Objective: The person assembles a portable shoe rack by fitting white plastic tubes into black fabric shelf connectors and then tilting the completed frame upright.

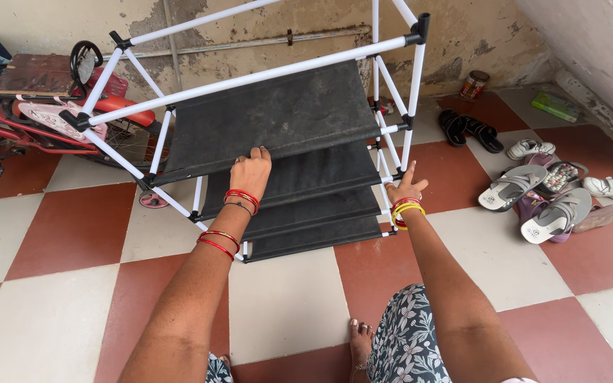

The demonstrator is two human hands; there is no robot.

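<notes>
On the red-and-white checkered floor (72, 234), right in front of the person, there's a shoe rack (278, 135) with white tubes and black fabric shelves, tipped so it leans away toward the stained wall (462, 35). Its long axis runs left to right across the view, with the shelves stacked going away from the body.

The left hand (250, 172) is out front on the edge of one black fabric shelf (285, 113), fingers curled over that edge, so it's got a light hold there. The right hand (404, 188) is at the rack's right end, up against the white upright tubes; fingers look loosely spread, and honestly I can't tell if it's gripping a tube or just touching it. Both arms are about equally stretched, one mid-frame, one at the right end.

Off to the right there's a pile of sandals and shoes (540, 195), and a red kids' tricycle (51, 113) sits behind the rack's left side.
</notes>
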